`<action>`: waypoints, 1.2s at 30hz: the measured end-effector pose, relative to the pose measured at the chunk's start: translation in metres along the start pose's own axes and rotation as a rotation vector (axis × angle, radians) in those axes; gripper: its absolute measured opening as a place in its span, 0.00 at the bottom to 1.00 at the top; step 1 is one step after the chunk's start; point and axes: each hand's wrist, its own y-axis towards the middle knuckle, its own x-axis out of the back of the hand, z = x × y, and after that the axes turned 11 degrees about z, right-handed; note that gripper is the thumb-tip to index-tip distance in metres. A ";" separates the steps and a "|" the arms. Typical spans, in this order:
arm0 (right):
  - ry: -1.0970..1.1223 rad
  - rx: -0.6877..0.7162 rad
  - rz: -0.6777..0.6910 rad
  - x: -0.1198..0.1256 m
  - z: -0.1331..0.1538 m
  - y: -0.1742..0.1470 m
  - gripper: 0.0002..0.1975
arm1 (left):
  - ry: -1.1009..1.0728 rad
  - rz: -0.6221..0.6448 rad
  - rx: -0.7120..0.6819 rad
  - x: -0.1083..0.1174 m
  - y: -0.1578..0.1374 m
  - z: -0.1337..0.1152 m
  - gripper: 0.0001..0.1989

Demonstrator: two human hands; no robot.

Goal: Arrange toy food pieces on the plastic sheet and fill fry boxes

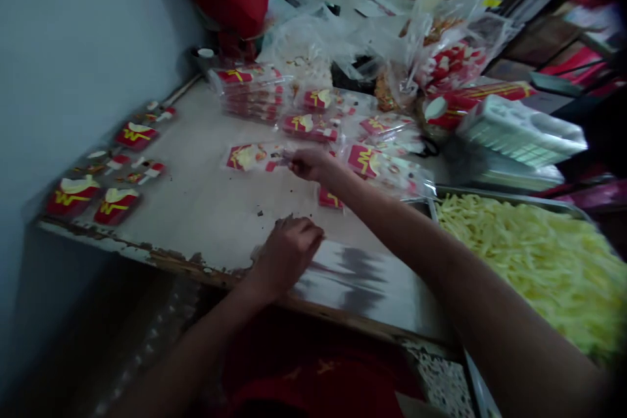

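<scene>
My right hand (309, 164) is closed, its fingertips pinched at the right end of a clear plastic packet (249, 157). Inside that packet show a red box with a yellow mark, pale yellow pieces and small parts. My left hand (290, 253) rests lower, near the table's front edge, with fingers curled together; what they hold, if anything, is hidden. Beside it on the table lies a shiny, pale plastic sheet or bag (343, 277), blurred. More filled packets (365, 160) lie just right of my right hand, one partly behind my forearm.
At left sit red fry boxes (72, 197) with small toy parts. Behind are a pile of packets (252, 91) and clear bags of red-and-white pieces (453, 65). A metal tray (514, 199) of yellow strips stands right, below a white stack (524, 130). The table edge (181, 261) is chipped.
</scene>
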 end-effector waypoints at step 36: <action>-2.294 0.775 0.746 -0.320 0.027 0.297 0.51 | -1.338 -0.950 0.744 0.147 -0.125 0.226 0.17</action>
